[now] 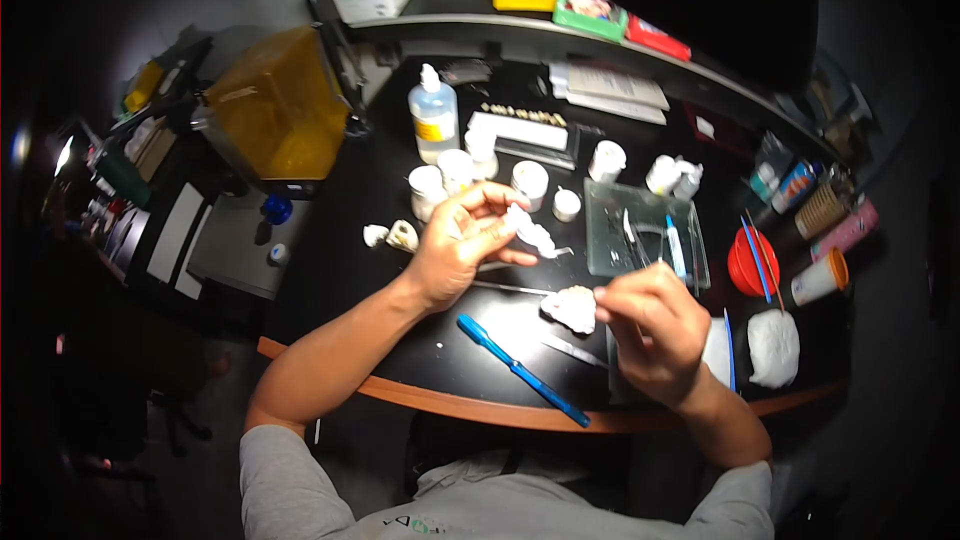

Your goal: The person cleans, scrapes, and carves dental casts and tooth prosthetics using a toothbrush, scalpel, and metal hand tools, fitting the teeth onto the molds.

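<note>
Between the thumb and fingers of my left hand [462, 242] is a white, irregular piece [536, 234], in front of the white jars. My right hand [655, 330] is closed in a pinch at the right edge of a white and pinkish cast [571, 310]; whether it grips the cast or something small is unclear. A blue pen-like tool [520, 370] lies below the cast, near the desk's front edge. Beside it is a flat metal tool [572, 349], partly beneath my right hand.
Several white jars, such as one jar [529, 180], and a clear bottle [434, 115] stand behind my left hand. A glass tray [615, 230] holds tools. On the right are a red bowl [750, 265], an orange-rimmed cup [818, 280] and a white bundle [773, 348].
</note>
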